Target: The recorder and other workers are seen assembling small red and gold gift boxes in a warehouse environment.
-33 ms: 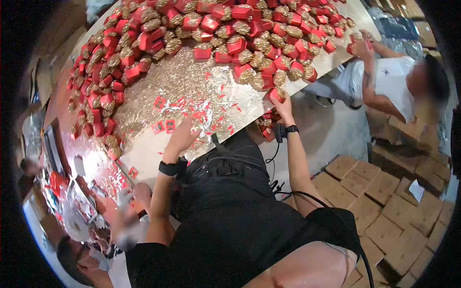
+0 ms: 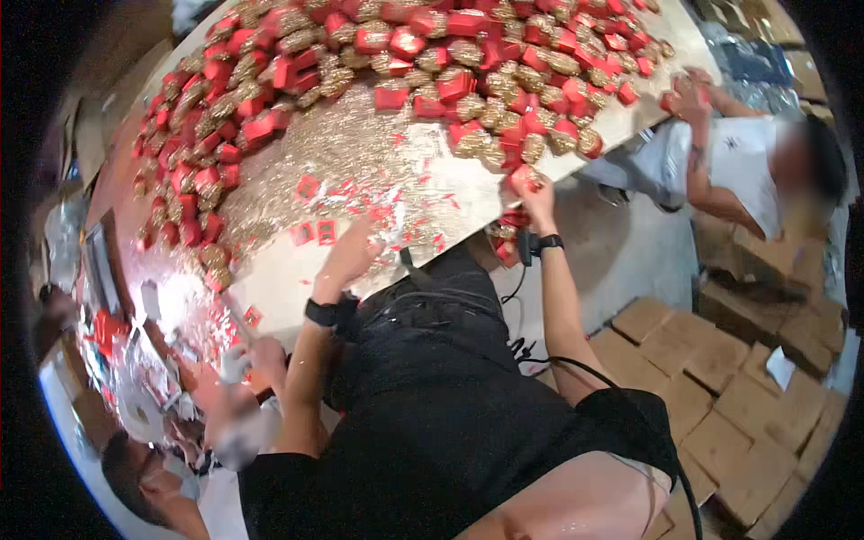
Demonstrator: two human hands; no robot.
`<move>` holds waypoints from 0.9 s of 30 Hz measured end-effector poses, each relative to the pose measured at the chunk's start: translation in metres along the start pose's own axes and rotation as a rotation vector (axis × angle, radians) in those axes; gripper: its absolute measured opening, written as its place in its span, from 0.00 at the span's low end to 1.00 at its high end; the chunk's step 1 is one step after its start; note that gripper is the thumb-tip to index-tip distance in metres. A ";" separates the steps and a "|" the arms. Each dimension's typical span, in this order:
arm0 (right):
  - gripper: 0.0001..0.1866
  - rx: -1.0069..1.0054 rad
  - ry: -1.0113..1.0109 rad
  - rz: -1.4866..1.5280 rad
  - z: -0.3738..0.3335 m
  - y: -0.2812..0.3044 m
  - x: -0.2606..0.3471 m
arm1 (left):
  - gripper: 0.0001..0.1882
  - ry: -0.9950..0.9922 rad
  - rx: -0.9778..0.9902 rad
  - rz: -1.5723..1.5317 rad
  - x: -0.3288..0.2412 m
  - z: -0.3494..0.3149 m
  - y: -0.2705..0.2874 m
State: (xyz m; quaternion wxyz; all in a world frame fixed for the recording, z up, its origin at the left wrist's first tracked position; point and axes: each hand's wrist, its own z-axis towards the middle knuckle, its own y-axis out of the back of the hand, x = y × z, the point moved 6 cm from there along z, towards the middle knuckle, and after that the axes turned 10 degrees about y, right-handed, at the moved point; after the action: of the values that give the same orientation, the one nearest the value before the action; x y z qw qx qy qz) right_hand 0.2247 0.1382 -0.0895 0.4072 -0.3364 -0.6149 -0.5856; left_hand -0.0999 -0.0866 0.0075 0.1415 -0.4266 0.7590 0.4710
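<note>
1. The right hand (image 2: 537,193) was closed round a small red foil-wrapped box (image 2: 522,178), held right at the near edge of the long pale table (image 2: 468,211). With so little table under it, a loosened grip would likely have dropped the box to the floor.
2. The left hand (image 2: 353,252) lay flat and open on the table, holding nothing, among scattered red paper scraps (image 2: 315,229) and gold glitter (image 2: 351,153). A sweep of that hand could have pushed scraps over the edge.
3. The heap of red and gold wrapped boxes (image 2: 432,63) stood just beyond the right hand; a careless reach might have knocked neighbours off the edge.
4. A dark cable (image 2: 540,360) hung below the right wrist, near the table edge, and could have snagged.
5. Another person's hand (image 2: 688,94) worked at the far end of the table, well apart.
</note>
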 end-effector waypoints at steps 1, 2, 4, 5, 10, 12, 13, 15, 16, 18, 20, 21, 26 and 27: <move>0.32 -0.032 0.042 -0.056 0.002 0.010 -0.026 | 0.28 -0.040 0.028 0.044 -0.005 0.005 -0.009; 0.33 -0.069 0.087 -0.112 0.006 0.017 -0.041 | 0.27 -0.010 0.065 -0.004 -0.017 0.012 -0.013; 0.32 0.025 -0.183 -0.166 -0.017 -0.007 -0.004 | 0.28 -0.077 -0.038 -0.069 -0.010 -0.009 -0.007; 0.30 0.109 -0.126 -0.151 -0.028 -0.018 0.010 | 0.28 -0.059 -0.056 -0.080 -0.001 -0.011 -0.009; 0.24 0.756 -0.020 0.108 -0.080 -0.109 0.106 | 0.39 0.022 -0.050 -0.027 0.020 -0.016 -0.013; 0.24 0.914 0.052 0.246 -0.091 -0.141 0.162 | 0.43 -0.113 -0.173 -0.045 0.003 -0.008 -0.007; 0.23 1.072 0.182 0.203 -0.099 -0.162 0.184 | 0.43 -0.085 -0.196 -0.186 0.007 -0.008 -0.003; 0.19 1.357 0.531 0.030 -0.111 -0.194 0.209 | 0.42 -0.011 -0.220 -0.396 0.020 -0.015 0.006; 0.19 1.355 0.528 0.029 -0.105 -0.213 0.202 | 0.42 -0.013 -0.217 -0.396 0.025 -0.024 0.010; 0.17 1.860 0.473 -0.159 -0.121 -0.257 0.170 | 0.39 0.217 -0.238 -0.345 0.052 -0.040 0.019; 0.17 1.763 0.714 -0.340 -0.132 -0.293 0.187 | 0.36 0.211 -0.335 -0.390 0.089 -0.062 0.007; 0.16 1.578 0.833 -0.365 -0.137 -0.309 0.197 | 0.35 0.295 -0.352 -0.352 0.112 -0.075 -0.001; 0.12 1.245 1.095 -0.200 -0.151 -0.345 0.199 | 0.34 0.456 -0.371 -0.287 0.148 -0.102 -0.030; 0.11 1.230 1.091 -0.309 -0.154 -0.347 0.195 | 0.34 0.417 -0.390 -0.368 0.145 -0.104 -0.032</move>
State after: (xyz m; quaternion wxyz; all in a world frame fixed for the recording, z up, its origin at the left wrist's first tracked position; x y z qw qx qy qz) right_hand -0.1542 -0.0579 -0.0723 0.6740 0.3646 -0.5806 -0.2753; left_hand -0.1423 -0.2544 -0.0473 -0.0186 -0.6627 0.5774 0.4765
